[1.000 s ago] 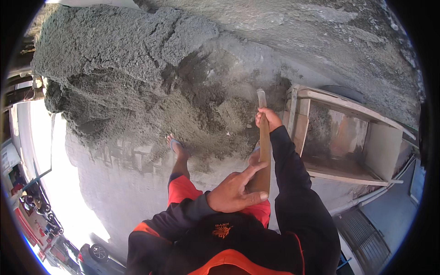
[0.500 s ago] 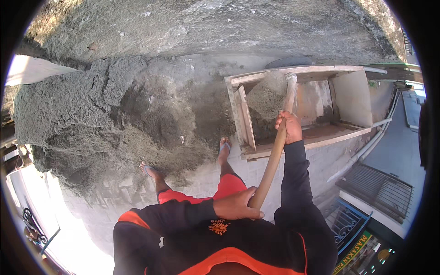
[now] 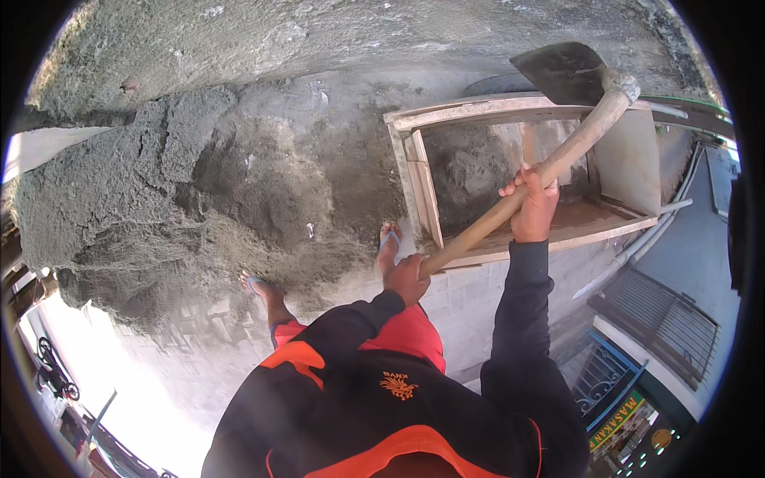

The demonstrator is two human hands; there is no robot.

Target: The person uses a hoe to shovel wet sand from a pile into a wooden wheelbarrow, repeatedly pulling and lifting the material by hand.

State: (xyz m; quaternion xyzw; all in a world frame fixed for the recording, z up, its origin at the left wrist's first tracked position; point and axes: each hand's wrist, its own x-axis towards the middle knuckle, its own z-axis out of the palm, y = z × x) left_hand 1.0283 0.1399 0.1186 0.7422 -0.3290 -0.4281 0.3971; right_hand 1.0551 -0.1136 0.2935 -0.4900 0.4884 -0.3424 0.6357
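A hoe (image 3: 498, 213) with a pale wooden handle slants up to the right, gripped in both hands. My left hand (image 3: 406, 280) is closed round the handle's near end, in front of my thigh. Farther along, my right hand (image 3: 535, 209) wraps the handle from below. The dark flat blade (image 3: 564, 73) is raised above the far rim of a rectangular wooden box (image 3: 550, 240). Inside the box, grey wet mortar (image 3: 470, 169) lies toward its left end, partly hidden by the handle.
A large heap of grey mortar (image 3: 127, 187) spreads over the ground at the left, against a rough wall (image 3: 319, 40). My sandalled feet (image 3: 389, 237) stand at its near edge. Pipes (image 3: 649, 239) and a metal grille (image 3: 655, 323) lie to the right.
The hoe's blade has come up out of the box and swung right. My left hand has moved forward from my chest, and my right hand has shifted right.
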